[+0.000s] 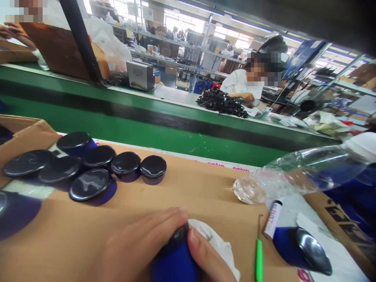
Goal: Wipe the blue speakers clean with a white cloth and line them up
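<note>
My left hand [147, 246] is at the bottom centre, closed around a blue jar with a black lid [176, 258]; the thumb presses on its right side. A white cloth [217, 243] lies against the jar under the thumb. Both rest on a brown cardboard sheet [190, 188]. Several blue jars with shiny black lids [91, 184] stand grouped at the left of the cardboard. Another blue jar [305, 246] lies on its side at the right. My right hand is out of view.
A clear plastic bottle [293, 172] lies tilted at the right. A green-handled hook tool [259, 254] and a small white tube [273, 219] lie beside the cloth. Beyond is a green conveyor [147, 121], a pile of black parts [220, 102] and a seated person in white [243, 84].
</note>
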`<control>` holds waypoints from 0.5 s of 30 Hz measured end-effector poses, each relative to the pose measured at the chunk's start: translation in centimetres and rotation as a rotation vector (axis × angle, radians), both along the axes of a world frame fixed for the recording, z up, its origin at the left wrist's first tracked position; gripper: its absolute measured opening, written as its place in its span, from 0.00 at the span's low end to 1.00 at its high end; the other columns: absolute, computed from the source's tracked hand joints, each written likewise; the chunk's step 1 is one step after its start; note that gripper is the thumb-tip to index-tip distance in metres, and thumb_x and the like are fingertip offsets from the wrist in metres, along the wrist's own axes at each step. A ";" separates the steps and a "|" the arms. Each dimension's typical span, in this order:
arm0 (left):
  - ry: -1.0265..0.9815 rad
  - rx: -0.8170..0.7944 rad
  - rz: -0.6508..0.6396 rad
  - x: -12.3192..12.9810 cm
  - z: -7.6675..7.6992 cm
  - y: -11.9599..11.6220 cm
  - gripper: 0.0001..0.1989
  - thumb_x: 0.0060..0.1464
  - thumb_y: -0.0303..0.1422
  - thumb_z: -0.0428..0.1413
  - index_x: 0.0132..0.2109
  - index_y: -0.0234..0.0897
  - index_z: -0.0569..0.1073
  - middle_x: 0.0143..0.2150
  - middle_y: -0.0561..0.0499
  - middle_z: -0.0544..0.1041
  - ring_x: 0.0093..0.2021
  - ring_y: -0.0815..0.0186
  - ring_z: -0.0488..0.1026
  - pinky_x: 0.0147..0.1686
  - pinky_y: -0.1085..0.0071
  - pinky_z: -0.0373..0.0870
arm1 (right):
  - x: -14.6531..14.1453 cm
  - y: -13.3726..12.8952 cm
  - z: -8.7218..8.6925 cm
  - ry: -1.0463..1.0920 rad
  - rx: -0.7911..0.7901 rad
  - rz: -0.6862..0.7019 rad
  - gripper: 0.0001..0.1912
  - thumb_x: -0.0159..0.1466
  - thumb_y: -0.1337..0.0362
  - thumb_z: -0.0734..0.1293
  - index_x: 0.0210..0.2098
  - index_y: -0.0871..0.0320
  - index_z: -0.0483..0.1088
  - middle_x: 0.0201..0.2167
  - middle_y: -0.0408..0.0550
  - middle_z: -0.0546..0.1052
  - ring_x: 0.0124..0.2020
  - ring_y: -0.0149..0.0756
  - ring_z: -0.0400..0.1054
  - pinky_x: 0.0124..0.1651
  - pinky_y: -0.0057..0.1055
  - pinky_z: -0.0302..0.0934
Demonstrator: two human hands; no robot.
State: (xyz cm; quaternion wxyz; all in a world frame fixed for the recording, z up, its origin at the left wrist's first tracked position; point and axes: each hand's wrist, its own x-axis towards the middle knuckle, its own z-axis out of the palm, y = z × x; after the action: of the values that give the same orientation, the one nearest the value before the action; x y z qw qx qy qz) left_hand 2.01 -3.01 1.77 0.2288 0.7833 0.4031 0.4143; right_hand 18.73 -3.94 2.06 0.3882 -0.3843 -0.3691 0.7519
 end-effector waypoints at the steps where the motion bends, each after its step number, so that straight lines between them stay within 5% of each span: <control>1: -0.008 0.010 -0.013 0.1 0.2 0.1 0.26 0.58 0.26 0.50 0.59 0.58 0.68 0.56 0.63 0.77 0.52 0.64 0.77 0.56 0.72 0.74 | 0.0 0.1 0.1 0.002 0.003 -0.009 0.38 0.54 0.37 0.70 0.54 0.56 0.73 0.41 0.53 0.81 0.49 0.49 0.75 0.54 0.42 0.70; 5: 0.096 0.095 -0.049 -0.3 1.0 1.1 0.28 0.59 0.33 0.52 0.65 0.54 0.60 0.65 0.53 0.67 0.61 0.57 0.70 0.59 0.62 0.70 | 0.5 0.7 0.6 0.035 0.109 -0.037 0.32 0.56 0.45 0.72 0.55 0.53 0.69 0.52 0.50 0.77 0.55 0.45 0.70 0.60 0.39 0.63; 10: 0.430 0.019 -0.010 -1.2 -0.4 2.2 0.53 0.50 0.54 0.59 0.72 0.38 0.41 0.71 0.34 0.54 0.68 0.42 0.56 0.52 0.49 0.74 | 1.4 1.8 0.8 -0.277 0.383 -0.125 0.30 0.58 0.64 0.72 0.55 0.48 0.55 0.50 0.43 0.72 0.50 0.31 0.68 0.53 0.27 0.62; 15: 0.209 -0.096 -0.029 -0.4 -4.0 2.7 0.28 0.60 0.41 0.53 0.65 0.48 0.58 0.68 0.41 0.60 0.68 0.47 0.57 0.60 0.39 0.62 | 2.0 2.4 0.0 -0.770 0.466 0.020 0.31 0.57 0.64 0.71 0.54 0.53 0.52 0.52 0.51 0.67 0.54 0.41 0.64 0.59 0.43 0.59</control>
State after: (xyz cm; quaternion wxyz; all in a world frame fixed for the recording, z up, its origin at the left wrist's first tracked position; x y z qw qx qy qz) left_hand 1.64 -0.28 -2.20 0.2286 0.8161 0.4328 0.3071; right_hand 20.76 -1.52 2.05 0.2912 -0.5348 -0.6501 0.4546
